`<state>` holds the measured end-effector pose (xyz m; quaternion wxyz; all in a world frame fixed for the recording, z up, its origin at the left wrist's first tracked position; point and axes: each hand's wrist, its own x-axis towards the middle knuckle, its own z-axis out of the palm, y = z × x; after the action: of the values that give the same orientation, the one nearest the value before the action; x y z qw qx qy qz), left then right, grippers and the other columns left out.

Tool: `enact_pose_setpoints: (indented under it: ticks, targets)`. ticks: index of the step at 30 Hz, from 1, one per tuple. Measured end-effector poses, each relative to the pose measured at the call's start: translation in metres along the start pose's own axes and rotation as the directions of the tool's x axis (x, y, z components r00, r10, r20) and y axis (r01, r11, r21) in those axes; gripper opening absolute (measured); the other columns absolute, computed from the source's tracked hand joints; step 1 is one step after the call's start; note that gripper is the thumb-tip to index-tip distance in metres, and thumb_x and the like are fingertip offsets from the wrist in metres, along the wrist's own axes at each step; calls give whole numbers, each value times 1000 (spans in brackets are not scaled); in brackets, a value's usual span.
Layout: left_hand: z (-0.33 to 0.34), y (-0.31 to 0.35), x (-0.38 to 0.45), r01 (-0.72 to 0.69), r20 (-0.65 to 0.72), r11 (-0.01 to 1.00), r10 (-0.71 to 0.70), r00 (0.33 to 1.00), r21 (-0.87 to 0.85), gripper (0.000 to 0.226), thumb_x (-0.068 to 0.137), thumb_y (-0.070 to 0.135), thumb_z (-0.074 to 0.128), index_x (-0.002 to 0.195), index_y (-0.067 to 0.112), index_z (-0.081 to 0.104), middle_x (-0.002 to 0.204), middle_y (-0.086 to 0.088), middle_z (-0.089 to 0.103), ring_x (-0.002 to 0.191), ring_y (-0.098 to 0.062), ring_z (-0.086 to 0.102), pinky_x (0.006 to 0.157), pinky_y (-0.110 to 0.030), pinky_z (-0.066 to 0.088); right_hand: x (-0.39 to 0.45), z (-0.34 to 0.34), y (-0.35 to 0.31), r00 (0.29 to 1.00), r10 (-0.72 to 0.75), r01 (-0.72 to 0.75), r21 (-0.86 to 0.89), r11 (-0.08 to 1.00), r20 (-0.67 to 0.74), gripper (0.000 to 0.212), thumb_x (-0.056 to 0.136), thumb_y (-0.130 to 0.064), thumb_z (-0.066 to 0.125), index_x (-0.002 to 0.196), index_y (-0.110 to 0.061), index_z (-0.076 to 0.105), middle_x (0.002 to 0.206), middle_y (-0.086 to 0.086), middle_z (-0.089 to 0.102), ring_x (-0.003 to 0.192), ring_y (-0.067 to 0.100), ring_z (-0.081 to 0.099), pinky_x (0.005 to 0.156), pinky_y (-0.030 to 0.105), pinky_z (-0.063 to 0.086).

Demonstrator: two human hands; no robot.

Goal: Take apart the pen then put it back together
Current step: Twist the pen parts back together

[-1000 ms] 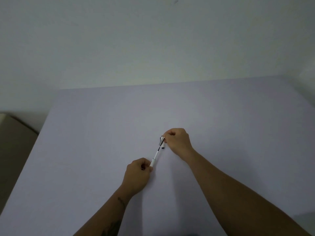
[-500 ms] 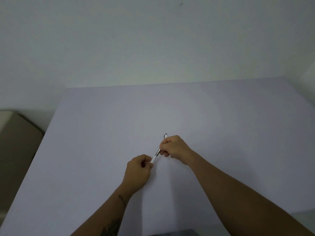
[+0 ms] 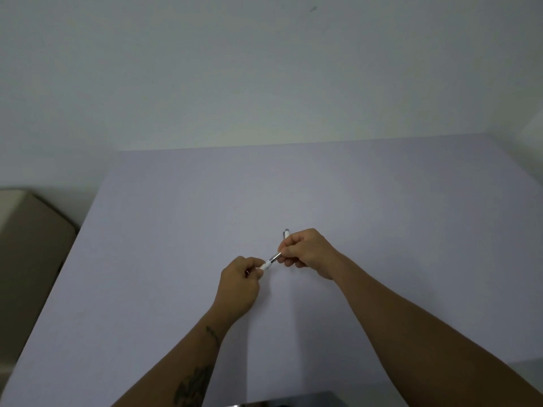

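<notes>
Head view, centre of the frame. A slim pen (image 3: pixel 273 259) with a white plastic barrel and a silver metal mid-section is held in the air just above a pale lilac, matte tabletop (image 3: pixel 176 230), slanting from lower left to upper right. The left hand (image 3: pixel 238 284), slightly below and left of centre, is clenched around the pen's lower white end, with only a short white stub emerging from between thumb and forefinger. The right hand (image 3: pixel 307 252), just right of centre, is closed around the pen's upper part; the fingertips (image 3: pixel 282 250) pinch the silver section where it leaves the fist. The pen's far tip, white with a silver clip, projects from the top of the right hand toward the upper part of the frame. Between the two hands only a short exposed length of white and silver is visible; whether the parts are joined or partly separated there cannot be told. Both bare forearms enter from the lower edge, the left one bearing a dark tattoo (image 3: pixel 194 384). A beige boxy object (image 3: pixel 26 245) stands at the left edge of the frame beside the table. A pale grey-green wall (image 3: pixel 264 69) fills the upper half.
</notes>
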<state>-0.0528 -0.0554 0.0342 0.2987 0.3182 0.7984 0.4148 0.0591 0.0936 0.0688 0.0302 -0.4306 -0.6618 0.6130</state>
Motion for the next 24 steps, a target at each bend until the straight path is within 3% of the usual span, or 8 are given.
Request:
enact_pose_setpoints:
  ticks: [7,11,14,17,19,21,24]
  targets:
    - [-1,5,3,9,82,1000,-11,997,15,26,97,9,48,100,18,72,77,6,55,62,-9,44,58,-22,35,-2,3,3,993,-101,93,-122,988,-59,13,86,-4,63,80,-11,73,74,6,78,62,11,68,60,25,51]
    - [1,9,3,3,45,1000,-4,999,5,21,95,9,53,98,17,71,81,4,58,66,-10,49,60,-21,37,0,1,0,987,-130,103,-253,962,-91,24,89,-23,63,69,-11,68,66,3,73,57,11,64,62,31,55]
    - [3,11,2,9,10,1000,-9,1000,-3,18,93,8,56,94,19,70,84,0,60,68,-10,50,61,-20,39,0,2,2,988,-123,92,-285,954,-92,34,89,-33,63,67,-7,64,62,-1,67,49,4,57,55,25,47]
    - [3,8,1,21,13,1000,-21,1000,-4,17,92,8,57,93,18,70,82,0,61,67,-11,51,61,-21,40,-1,0,1,996,-60,43,-235,971,-63,35,88,-39,65,67,-11,66,66,-2,69,55,7,59,59,25,47]
    - [3,4,-1,35,24,999,-35,999,-10,16,91,8,58,92,17,71,80,1,61,67,-11,51,61,-21,40,-3,-4,-2,999,-24,17,-158,987,-46,24,85,-40,68,78,-17,72,74,1,71,63,12,61,60,25,47]
    - [4,1,-2,53,36,998,-53,998,-24,17,91,8,58,91,18,72,75,4,61,63,-10,50,59,-21,39,-4,-7,-4,999,28,-28,-2,1000,-19,14,85,-26,71,97,-20,75,84,2,73,70,14,63,61,26,48]
    - [5,2,-2,52,71,998,-50,996,-33,18,92,10,58,89,19,73,70,5,61,61,-10,49,59,-21,39,-5,-6,-4,991,93,-112,205,972,97,23,88,-7,65,106,-17,77,93,3,73,78,16,64,66,27,50]
